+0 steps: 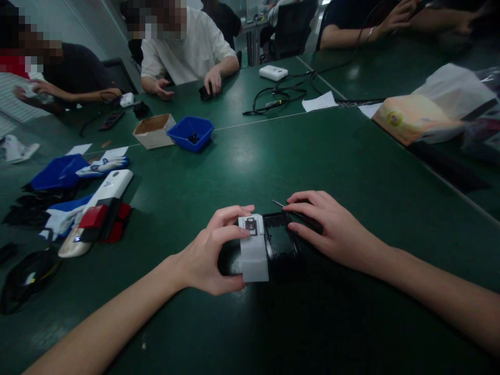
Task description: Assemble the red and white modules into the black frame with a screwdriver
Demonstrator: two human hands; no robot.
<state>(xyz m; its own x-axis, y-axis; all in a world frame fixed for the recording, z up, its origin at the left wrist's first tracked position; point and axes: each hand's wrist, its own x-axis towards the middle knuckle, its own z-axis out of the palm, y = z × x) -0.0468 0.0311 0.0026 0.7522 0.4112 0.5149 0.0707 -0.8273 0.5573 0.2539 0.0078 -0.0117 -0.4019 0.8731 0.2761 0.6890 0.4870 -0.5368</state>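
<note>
Green tabletop (pixel 242 182), dimly lit, with a pale seam beyond the black case (pixel 279 239). Immediately left of the case: one grey-white block (pixel 255 258), small metallic fitting (pixel 250 225) at the far end. Long axis of the block roughly near-to-far, alongside the case; contact between the two not certain. Nearer to the block: left hand (pixel 207 250), on the side away from the case, fingers curved around the block, one fingertip on top by the fitting, thumb at the near end. Farther from the block, across the case: right hand (pixel 336 226), fingers narrow around a thin dark-handled tool (pixel 312 223). Tool aslant, bare tip towards the far edge of the case; contact of right fingertips with the case impossible to tell. Well apart, far left of the case: blue tray (pixel 203 136) beside an open box (pixel 154 138). Farther left: long white device (pixel 117 185), red-and-black item (pixel 101 219). Beyond the case: tangled black cable (pixel 275 92); seated person in a light shirt (pixel 193 49).
</note>
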